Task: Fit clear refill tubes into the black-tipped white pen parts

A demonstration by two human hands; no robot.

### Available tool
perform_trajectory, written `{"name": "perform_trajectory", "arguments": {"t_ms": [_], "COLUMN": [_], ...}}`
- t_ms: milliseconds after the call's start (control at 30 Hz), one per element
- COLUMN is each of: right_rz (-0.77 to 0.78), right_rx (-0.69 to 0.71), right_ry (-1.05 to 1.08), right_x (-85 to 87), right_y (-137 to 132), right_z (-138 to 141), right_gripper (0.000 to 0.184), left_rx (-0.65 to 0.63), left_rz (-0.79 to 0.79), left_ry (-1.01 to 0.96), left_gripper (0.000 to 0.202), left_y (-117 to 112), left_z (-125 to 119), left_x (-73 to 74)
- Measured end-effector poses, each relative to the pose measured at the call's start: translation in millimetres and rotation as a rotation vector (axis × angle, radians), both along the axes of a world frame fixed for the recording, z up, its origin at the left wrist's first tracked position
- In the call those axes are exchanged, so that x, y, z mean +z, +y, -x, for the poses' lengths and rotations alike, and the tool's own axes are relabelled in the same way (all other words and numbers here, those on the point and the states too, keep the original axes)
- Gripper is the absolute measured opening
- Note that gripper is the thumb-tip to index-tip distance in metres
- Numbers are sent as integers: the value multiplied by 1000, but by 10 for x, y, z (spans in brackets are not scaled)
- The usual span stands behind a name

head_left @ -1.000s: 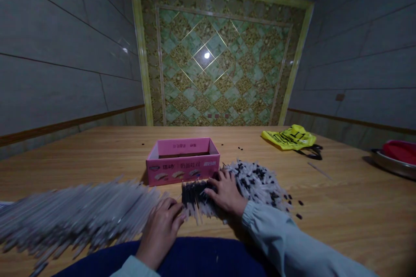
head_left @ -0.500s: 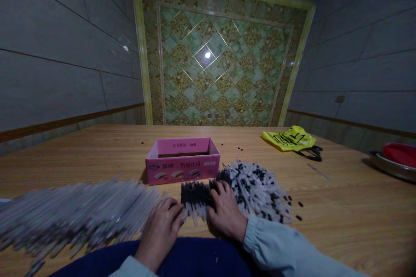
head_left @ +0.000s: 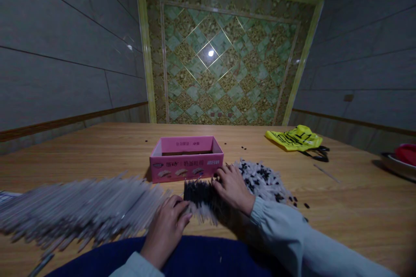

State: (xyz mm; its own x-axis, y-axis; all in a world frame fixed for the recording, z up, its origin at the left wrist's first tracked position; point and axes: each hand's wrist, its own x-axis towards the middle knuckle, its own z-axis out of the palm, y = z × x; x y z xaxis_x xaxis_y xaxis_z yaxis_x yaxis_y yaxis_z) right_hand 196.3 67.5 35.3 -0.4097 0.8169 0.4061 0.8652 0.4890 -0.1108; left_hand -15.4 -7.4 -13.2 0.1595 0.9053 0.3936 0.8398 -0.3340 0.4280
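Between my hands lies a row of short translucent sticks with black ends (head_left: 197, 190), just in front of the pink box (head_left: 186, 168). My left hand (head_left: 169, 227) rests at the row's left side with loosely bent fingers and the thumb apart; I see nothing held in it. My right hand (head_left: 235, 188) lies over the row's right end, by the box's near right corner. Its fingers are bent but spread, and their tips are partly hidden among the black ends. Beside it is a heap of short translucent and black pieces (head_left: 264, 179).
Long clear tubes (head_left: 81, 207) lie in a wide pile on the left. A yellow bag (head_left: 294, 138) with black straps is at the back right of the wooden table (head_left: 325, 212). A metal dish (head_left: 398, 169) with something red stands at the right edge. Loose black bits lie scattered about.
My right hand has moved up and slightly right, toward the box corner and the heap. My left hand has stayed nearly in place, its thumb farther from the fingers. The view has shifted slightly.
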Motion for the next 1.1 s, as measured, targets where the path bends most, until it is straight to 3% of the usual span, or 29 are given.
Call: {"name": "perform_trajectory", "arguments": {"t_ms": [200, 433, 533, 733, 900, 1100], "right_rz": [71, 126, 130, 158, 127, 111], "right_rx": [9, 78, 34, -205, -333, -314], "right_ry": [35, 94, 146, 151, 47, 49], "right_x": [72, 18, 19, -113, -278, -375], "right_y": [482, 667, 639, 328, 167, 137], "right_z": [19, 159, 62, -270, -138, -1], "right_gripper": [30, 32, 33, 42, 58, 51], "left_rx": [-6, 3, 11, 39, 34, -12], "left_rz": [16, 42, 67, 75, 95, 98], "left_ry": [-14, -17, -31, -29, 30, 65], "left_gripper": [24, 28, 33, 51, 57, 61], "left_y": [-2, 17, 20, 33, 54, 44], "left_z": [4, 23, 20, -20, -22, -21], "left_x": [-12, -56, -63, -130, -205, -199]}}
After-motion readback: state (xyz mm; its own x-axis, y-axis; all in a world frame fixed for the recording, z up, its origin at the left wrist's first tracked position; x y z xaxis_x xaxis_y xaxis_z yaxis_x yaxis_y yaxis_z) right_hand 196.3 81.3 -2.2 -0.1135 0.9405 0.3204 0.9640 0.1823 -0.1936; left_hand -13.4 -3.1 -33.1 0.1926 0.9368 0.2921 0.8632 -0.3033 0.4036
